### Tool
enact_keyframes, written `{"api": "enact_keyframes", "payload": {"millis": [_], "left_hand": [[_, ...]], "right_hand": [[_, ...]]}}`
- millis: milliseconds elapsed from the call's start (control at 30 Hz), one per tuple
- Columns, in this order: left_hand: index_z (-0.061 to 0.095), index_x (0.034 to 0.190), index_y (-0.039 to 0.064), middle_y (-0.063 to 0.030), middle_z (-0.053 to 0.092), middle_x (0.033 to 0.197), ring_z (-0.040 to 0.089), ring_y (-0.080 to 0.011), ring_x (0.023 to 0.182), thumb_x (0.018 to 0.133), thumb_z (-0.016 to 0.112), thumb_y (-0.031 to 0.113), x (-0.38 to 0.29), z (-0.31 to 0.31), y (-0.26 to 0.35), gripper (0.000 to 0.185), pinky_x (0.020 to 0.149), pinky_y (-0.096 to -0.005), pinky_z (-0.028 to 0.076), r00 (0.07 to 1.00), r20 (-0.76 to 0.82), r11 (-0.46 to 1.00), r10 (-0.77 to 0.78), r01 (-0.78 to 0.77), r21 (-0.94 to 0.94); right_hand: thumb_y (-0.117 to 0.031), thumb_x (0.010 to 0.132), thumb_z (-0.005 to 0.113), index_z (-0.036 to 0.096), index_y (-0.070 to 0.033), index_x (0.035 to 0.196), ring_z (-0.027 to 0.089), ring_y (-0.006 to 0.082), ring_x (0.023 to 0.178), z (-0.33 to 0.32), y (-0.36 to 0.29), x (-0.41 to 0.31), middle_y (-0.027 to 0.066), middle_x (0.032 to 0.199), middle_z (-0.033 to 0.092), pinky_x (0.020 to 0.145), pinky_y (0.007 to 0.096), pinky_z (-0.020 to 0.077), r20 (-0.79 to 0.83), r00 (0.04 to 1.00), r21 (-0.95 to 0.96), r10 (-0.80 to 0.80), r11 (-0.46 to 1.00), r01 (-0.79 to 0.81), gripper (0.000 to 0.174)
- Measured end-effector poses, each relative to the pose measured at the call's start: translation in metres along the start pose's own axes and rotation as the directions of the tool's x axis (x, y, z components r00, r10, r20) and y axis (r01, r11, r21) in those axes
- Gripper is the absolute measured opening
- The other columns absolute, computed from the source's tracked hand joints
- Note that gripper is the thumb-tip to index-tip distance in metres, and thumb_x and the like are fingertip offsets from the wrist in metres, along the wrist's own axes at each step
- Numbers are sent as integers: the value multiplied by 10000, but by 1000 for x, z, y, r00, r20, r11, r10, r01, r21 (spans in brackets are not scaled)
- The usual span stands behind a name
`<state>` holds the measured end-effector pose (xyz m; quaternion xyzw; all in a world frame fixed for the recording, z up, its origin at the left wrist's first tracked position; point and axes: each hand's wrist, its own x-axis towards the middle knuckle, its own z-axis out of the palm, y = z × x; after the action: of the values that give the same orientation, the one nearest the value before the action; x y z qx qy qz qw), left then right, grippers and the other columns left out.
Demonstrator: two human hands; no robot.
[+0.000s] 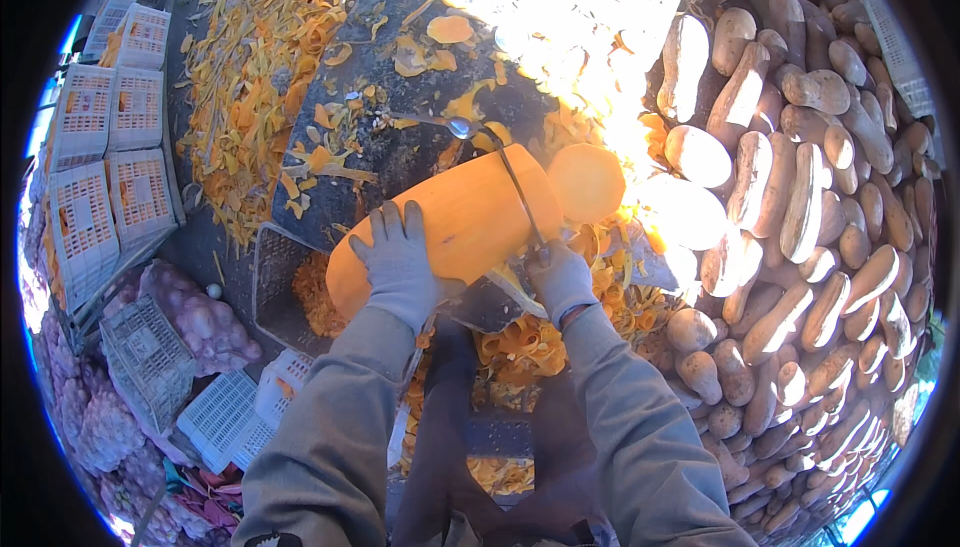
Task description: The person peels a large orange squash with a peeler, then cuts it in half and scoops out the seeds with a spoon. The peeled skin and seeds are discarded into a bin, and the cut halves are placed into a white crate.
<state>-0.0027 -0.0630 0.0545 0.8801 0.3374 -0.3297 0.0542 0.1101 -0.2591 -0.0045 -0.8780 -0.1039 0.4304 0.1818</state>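
Observation:
A large peeled orange squash point(457, 209) lies at a slant over the dark work board point(360, 67). My gloved left hand point(400, 266) is spread over its left part and holds it, fingers on top. In my gloved right hand point(559, 277) is the handle of a long knife point(519, 191). Its thin blade crosses the squash near the right end; how deep it sits cannot be told. A round cut piece of squash point(587, 182) is just beyond that end. Above the squash lies a metal spoon point(460, 127) among scraps and seeds.
Peelings point(247, 89) are heaped at the left, and more peelings point(517, 348) lie below the board. A dark crate point(274, 277) with orange pulp stands left of the squash. Unpeeled squashes point(795, 202) fill the right side. White plastic crates point(82, 209) are stacked far left.

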Motion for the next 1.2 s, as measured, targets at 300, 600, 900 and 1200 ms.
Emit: {"api": "enact_keyframes", "payload": {"millis": [300,600,900,1200], "left_hand": [[194,1624,83,-185,265,1650,243,-353,1548,549,892,730,16,-9,-10,1436,1190,-704,223,997,71,1000,0,2,-27],[220,1615,84,-162,326,1626,278,-347,1533,550,896,725,15,12,-32,1415,1207,-690,216,995,-14,983,95,-96,-153],[257,1606,83,-137,384,1602,312,-299,1527,524,919,699,32,-5,-31,1410,1216,-655,218,998,0,974,60,-59,-221],[277,1602,63,-185,361,1616,294,-347,1532,571,897,681,18,15,-33,1352,1222,-683,141,966,-210,965,150,-189,-182]], "right_hand": [[-288,894,664,647,-1,1174,663,434,1107,-25,-27,7,295,1170,678,950,480,536,113,993,-111,-27,993,39,401],[-262,905,655,665,-26,1161,676,389,1119,-25,-41,5,211,1170,709,903,467,562,118,993,-208,-15,977,39,348],[-279,925,644,714,-64,1204,690,399,1119,29,7,64,256,1170,718,948,488,549,19,993,-214,-119,970,120,360],[-352,947,621,715,-34,1109,703,405,1040,0,-11,25,223,1119,730,906,482,557,-38,999,-200,-36,979,28,369]]}}
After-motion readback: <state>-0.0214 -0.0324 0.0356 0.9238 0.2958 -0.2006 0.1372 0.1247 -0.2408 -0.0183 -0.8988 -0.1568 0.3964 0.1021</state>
